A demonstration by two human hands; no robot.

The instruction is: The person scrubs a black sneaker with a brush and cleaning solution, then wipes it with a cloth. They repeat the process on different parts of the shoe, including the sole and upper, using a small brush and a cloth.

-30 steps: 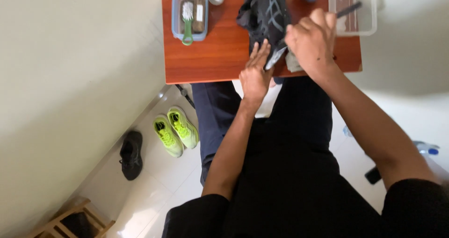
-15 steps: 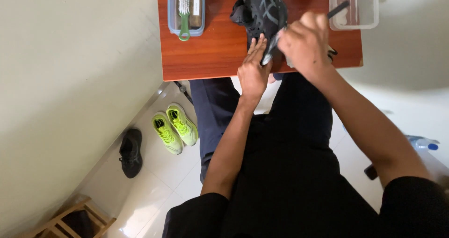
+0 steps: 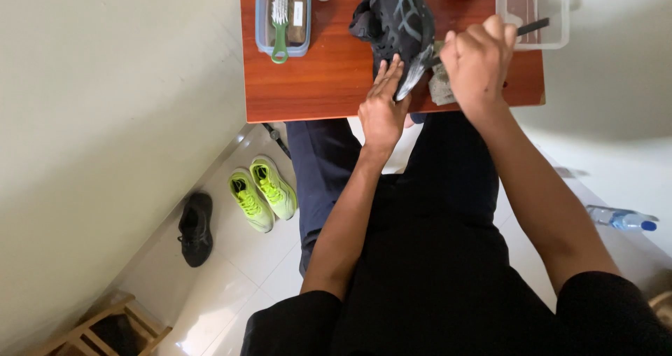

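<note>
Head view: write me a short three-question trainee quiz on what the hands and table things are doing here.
1. True or false: the left hand lies on the reddish-brown wooden table with its fingertips against the black mesh sports shoe.
2. What does the right hand grip? A) a thin dark-handled tool B) a water bottle C) a green shoe
3. Fill in: the green-handled brush lies in a clear plastic ____.

Key: 1 true; 2 A, the thin dark-handled tool sticks out past the knuckles; 3 tub.
</note>
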